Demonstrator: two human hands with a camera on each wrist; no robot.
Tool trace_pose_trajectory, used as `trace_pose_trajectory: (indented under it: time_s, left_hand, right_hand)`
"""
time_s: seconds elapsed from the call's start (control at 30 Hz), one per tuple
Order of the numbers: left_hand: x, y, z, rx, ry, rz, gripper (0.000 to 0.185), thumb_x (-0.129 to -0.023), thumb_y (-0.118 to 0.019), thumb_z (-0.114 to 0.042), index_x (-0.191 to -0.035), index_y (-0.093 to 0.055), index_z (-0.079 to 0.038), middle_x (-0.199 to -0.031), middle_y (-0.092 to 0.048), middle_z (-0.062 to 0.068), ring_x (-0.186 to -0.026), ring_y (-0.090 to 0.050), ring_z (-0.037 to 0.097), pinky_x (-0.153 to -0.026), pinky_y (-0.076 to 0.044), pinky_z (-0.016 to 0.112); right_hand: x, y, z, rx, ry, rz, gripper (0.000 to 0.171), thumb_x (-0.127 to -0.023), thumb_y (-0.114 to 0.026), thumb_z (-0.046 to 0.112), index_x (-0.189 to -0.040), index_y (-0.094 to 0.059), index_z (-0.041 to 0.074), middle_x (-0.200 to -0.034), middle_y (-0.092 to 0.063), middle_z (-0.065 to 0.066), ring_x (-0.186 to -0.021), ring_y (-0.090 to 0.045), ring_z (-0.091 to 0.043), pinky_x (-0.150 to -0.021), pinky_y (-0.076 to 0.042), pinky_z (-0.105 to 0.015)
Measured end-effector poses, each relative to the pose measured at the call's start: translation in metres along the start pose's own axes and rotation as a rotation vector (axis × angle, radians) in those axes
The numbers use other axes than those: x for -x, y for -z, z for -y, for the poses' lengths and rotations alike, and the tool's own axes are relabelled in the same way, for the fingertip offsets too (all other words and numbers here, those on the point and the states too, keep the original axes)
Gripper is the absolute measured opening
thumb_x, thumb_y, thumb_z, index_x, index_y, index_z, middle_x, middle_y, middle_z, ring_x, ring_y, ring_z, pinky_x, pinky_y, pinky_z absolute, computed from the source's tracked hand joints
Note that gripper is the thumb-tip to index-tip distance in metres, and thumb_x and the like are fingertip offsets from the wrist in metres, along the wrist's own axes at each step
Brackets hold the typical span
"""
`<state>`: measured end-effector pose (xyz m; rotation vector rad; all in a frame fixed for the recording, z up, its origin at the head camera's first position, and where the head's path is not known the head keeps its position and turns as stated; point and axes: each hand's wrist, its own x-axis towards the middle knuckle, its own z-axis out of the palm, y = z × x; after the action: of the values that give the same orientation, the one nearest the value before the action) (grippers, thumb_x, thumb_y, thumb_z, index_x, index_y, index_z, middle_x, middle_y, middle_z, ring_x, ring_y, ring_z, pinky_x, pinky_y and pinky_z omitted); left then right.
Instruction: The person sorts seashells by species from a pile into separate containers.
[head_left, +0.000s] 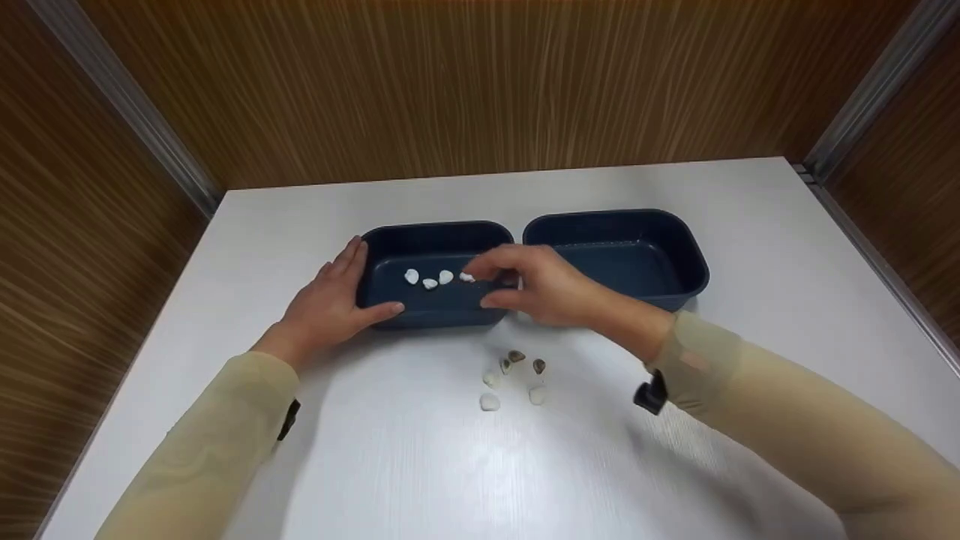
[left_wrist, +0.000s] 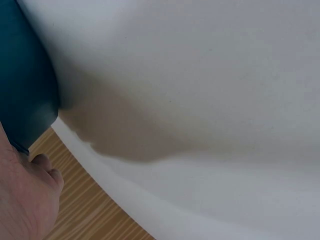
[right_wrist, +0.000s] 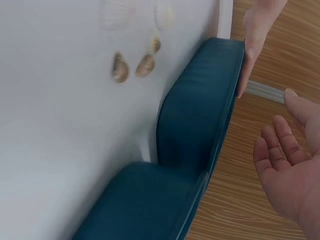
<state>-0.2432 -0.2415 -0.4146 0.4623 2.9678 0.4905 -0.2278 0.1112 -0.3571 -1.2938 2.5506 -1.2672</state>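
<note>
My left hand [head_left: 324,306] rests on the left end of a dark blue bin [head_left: 435,318], fingers straight along its outer side and thumb over the near rim. My right hand [head_left: 546,289] hovers over that bin's right part, thumb and fingers apart. Beneath its fingertips, partly covered, sits a small white shell [head_left: 467,277]. Further white shells [head_left: 446,277] lie in a loose row to its left on the bin floor. In the right wrist view, the right hand [right_wrist: 292,172] has loosely bent fingers and nothing in its grasp.
A second dark blue bin [head_left: 615,266] stands just right of the first. On the white table [head_left: 420,450] in front lie small brown spiral shells [head_left: 539,366] and pale ribbed shells [head_left: 490,403]. Wood-grain panels [head_left: 480,90] enclose the back and sides.
</note>
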Motion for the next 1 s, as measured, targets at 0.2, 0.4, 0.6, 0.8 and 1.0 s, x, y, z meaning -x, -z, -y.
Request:
trace_pose_trajectory:
  time_s: [0.2, 0.4, 0.6, 0.8, 1.0]
  left_hand:
    - [0.001, 0.001, 0.0, -0.006, -0.007, 0.005, 0.123, -0.091, -0.052, -0.086, -0.171, -0.001, -0.006, -0.179, 0.002, 0.01, -0.162, -0.013, 0.04, -0.129, -0.016, 0.054]
    - [0.004, 0.002, 0.001, 0.001, -0.009, -0.001, 0.123, -0.092, -0.052, -0.085, -0.17, -0.002, -0.005, -0.179, 0.002, 0.01, -0.162, -0.013, 0.039, -0.129, -0.016, 0.054]
    - [0.009, 0.005, 0.003, 0.013, 0.006, 0.008, 0.122, -0.092, -0.052, -0.085, -0.171, -0.001, -0.006, -0.179, 0.003, 0.009, -0.161, -0.012, 0.042, -0.128, -0.018, 0.058]
    - [0.012, 0.006, 0.003, 0.009, 0.011, 0.01, 0.122, -0.092, -0.052, -0.085, -0.171, 0.0, -0.006, -0.179, 0.003, 0.009, -0.161, -0.012, 0.042, -0.128, -0.018, 0.059]
    - [0.013, 0.006, 0.003, 0.004, 0.016, 0.01, 0.122, -0.092, -0.052, -0.085, -0.171, -0.001, -0.007, -0.179, 0.003, 0.009, -0.161, -0.013, 0.044, -0.126, -0.02, 0.062]
  right_hand:
    - [0.036, 0.01, 0.0, 0.022, 0.031, 0.018, 0.038, -0.091, -0.084, 0.003, -0.128, -0.074, 0.004, -0.117, -0.075, -0.008, -0.105, -0.07, -0.027, -0.089, -0.06, -0.045]
    - [0.07, 0.006, -0.006, 0.014, -0.018, 0.045, 0.037, -0.091, -0.085, 0.004, -0.126, -0.075, 0.006, -0.114, -0.075, -0.006, -0.102, -0.072, -0.026, -0.086, -0.061, -0.045]
    - [0.093, -0.008, -0.017, -0.021, -0.032, 0.08, 0.034, -0.091, -0.084, 0.003, -0.123, -0.075, 0.005, -0.11, -0.075, -0.012, -0.096, -0.074, -0.026, -0.079, -0.063, -0.044]
    - [0.106, -0.024, -0.025, -0.079, -0.098, 0.122, 0.032, -0.089, -0.084, 0.001, -0.12, -0.076, 0.003, -0.107, -0.076, -0.01, -0.093, -0.072, -0.028, -0.081, -0.061, -0.038]
    - [0.115, -0.034, -0.03, -0.148, -0.155, 0.147, 0.033, -0.089, -0.085, 0.002, -0.121, -0.077, 0.005, -0.108, -0.075, -0.008, -0.096, -0.069, -0.029, -0.087, -0.059, -0.035]
